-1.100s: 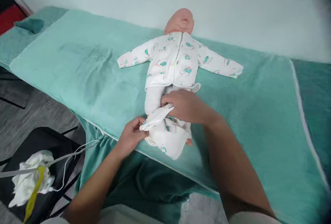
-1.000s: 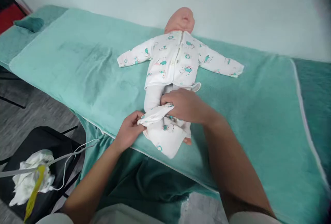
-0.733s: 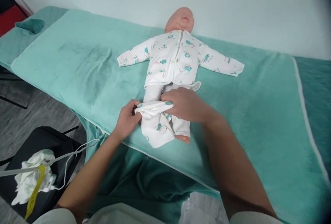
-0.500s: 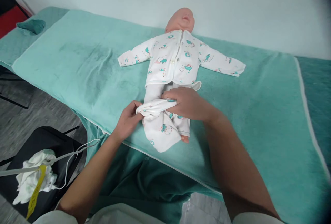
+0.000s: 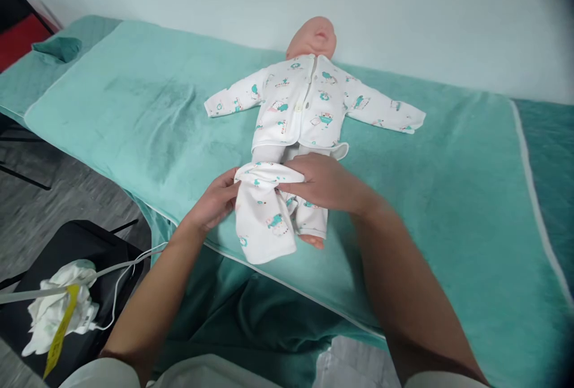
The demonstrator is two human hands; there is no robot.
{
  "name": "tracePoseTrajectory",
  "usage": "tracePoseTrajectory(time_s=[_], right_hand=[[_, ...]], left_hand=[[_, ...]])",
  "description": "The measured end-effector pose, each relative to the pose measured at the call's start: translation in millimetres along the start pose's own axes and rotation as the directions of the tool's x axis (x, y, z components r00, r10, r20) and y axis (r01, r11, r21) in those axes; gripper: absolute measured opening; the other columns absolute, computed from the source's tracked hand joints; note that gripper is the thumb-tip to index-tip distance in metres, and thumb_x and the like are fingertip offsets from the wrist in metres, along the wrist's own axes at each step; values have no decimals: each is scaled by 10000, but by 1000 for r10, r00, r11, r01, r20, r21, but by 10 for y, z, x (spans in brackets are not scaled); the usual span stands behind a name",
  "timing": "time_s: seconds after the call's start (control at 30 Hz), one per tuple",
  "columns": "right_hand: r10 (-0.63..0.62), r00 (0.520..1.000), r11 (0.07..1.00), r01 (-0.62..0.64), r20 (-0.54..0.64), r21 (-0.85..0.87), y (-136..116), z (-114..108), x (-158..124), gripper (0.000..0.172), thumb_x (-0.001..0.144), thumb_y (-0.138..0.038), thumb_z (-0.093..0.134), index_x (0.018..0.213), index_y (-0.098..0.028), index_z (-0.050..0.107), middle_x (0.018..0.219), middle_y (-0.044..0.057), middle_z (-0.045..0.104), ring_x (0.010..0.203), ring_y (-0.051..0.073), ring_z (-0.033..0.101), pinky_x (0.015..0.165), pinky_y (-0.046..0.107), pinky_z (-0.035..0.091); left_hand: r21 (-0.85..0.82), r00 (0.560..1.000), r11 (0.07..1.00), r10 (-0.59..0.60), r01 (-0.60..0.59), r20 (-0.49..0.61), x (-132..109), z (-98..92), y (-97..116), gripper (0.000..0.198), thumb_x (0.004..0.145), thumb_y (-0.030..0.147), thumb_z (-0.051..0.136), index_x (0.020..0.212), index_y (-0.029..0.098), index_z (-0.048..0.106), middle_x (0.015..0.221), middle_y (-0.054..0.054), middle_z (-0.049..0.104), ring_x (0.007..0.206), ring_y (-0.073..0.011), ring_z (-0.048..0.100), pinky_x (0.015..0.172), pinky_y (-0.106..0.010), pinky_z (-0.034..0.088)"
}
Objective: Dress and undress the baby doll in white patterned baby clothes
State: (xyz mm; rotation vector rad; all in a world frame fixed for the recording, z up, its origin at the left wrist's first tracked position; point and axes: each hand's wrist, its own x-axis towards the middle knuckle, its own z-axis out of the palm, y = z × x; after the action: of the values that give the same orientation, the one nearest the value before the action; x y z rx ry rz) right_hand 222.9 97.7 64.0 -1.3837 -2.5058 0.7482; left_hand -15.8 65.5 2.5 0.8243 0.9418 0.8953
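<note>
A baby doll (image 5: 309,38) lies on its back on the green-covered bed, its head toward the wall. It wears a white printed jacket (image 5: 291,101) with sleeves spread to both sides. Matching baby pants (image 5: 269,214) are bunched around its legs, one pant leg hanging toward me and one foot showing at the other hem. My left hand (image 5: 217,199) is closed on the pants' edge at the left. My right hand (image 5: 320,182) grips the bunched waistband on the right, between the doll's legs; its fingertips are partly hidden by cloth.
The green bed cover (image 5: 448,208) stretches to both sides, with a white wall (image 5: 426,17) behind. At lower left, a black chair (image 5: 76,238) holds a crumpled white cloth (image 5: 63,298), a pale cable and a yellow tag (image 5: 61,331). Another red-and-black chair (image 5: 22,35) stands at far left.
The pants' bunched waistband has been raised a little up the doll's leg. The loose pant leg has swung left, and more of the foot shows. My left hand has moved slightly left and up.
</note>
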Motion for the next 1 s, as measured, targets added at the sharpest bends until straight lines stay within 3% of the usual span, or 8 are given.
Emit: tracePoseTrajectory(time_s=[0.17, 0.3, 0.4, 0.5, 0.63, 0.77, 0.9, 1.0], right_hand=[[46, 999, 998, -46, 9, 32, -26, -19, 11, 302, 892, -468, 615, 750, -203, 629, 770, 25, 673, 756, 186, 584, 686, 305, 309], [-50, 997, 999, 50, 58, -2, -40, -44, -4, 276, 847, -469, 693, 807, -198, 661, 839, 21, 710, 804, 192, 611, 718, 316, 316], [-126, 989, 991, 128, 77, -28, -111, -20, -37, 249, 815, -437, 743, 917, -216, 690, 936, 6, 738, 886, 202, 626, 799, 336, 321], [-110, 991, 986, 118, 69, -114, -214, 41, -67, 244, 819, -401, 749, 964, -212, 697, 989, 19, 746, 956, 234, 610, 851, 366, 311], [-49, 998, 962, 56, 33, -268, -273, 136, -61, 109, 876, -292, 672, 916, -195, 702, 986, 56, 757, 971, 263, 596, 830, 392, 289], [-50, 999, 957, 43, -15, -286, -235, 185, -32, 146, 916, -299, 622, 826, -200, 681, 906, 64, 757, 909, 252, 610, 798, 389, 282], [-15, 998, 957, -1, -54, -290, -225, 194, -8, 178, 917, -284, 583, 790, -198, 672, 815, 79, 735, 847, 248, 623, 779, 378, 282], [17, 998, 957, -34, -64, -287, -248, 188, 10, 160, 891, -232, 555, 796, -191, 677, 786, 82, 723, 801, 233, 617, 767, 361, 287]], left_hand=[[-44, 990, 997, 53, -60, -131, 71, 137, 19, 350, 740, 353, 852, 1016, 173, 734, 874, -18, 755, 732, -157, 667, 702, -269, 528], [-37, 993, 996, 74, -78, -97, 39, 116, -48, 321, 787, 411, 823, 950, 170, 685, 796, 0, 692, 663, -127, 612, 620, -234, 475], [-80, 997, 994, 68, -70, -31, 6, 49, -76, 317, 714, 309, 863, 889, 173, 636, 762, 25, 627, 635, -99, 564, 586, -207, 445], [-132, 999, 990, 45, -46, -13, -53, 59, -60, 411, 642, 277, 900, 924, 188, 615, 789, 33, 607, 654, -97, 560, 594, -201, 451], [-152, 993, 987, 40, -57, -114, -290, 213, -104, 546, 705, 380, 895, 1148, 235, 609, 1007, -2, 677, 824, -135, 641, 721, -237, 520], [-96, 959, 995, -6, -23, -284, -700, 385, -254, 465, 890, 458, 747, 1282, 256, 599, 1263, -53, 672, 1044, -172, 663, 851, -279, 547], [-46, 921, 989, -150, 143, -360, -963, 538, -313, 562, 877, 607, 707, 1261, 218, 577, 1062, -54, 706, 893, -172, 675, 774, -302, 573], [24, 925, 979, -182, 201, -332, -936, 636, -253, 616, 844, 661, 694, 1221, 195, 554, 1042, -71, 714, 846, -194, 686, 674, -298, 561]])
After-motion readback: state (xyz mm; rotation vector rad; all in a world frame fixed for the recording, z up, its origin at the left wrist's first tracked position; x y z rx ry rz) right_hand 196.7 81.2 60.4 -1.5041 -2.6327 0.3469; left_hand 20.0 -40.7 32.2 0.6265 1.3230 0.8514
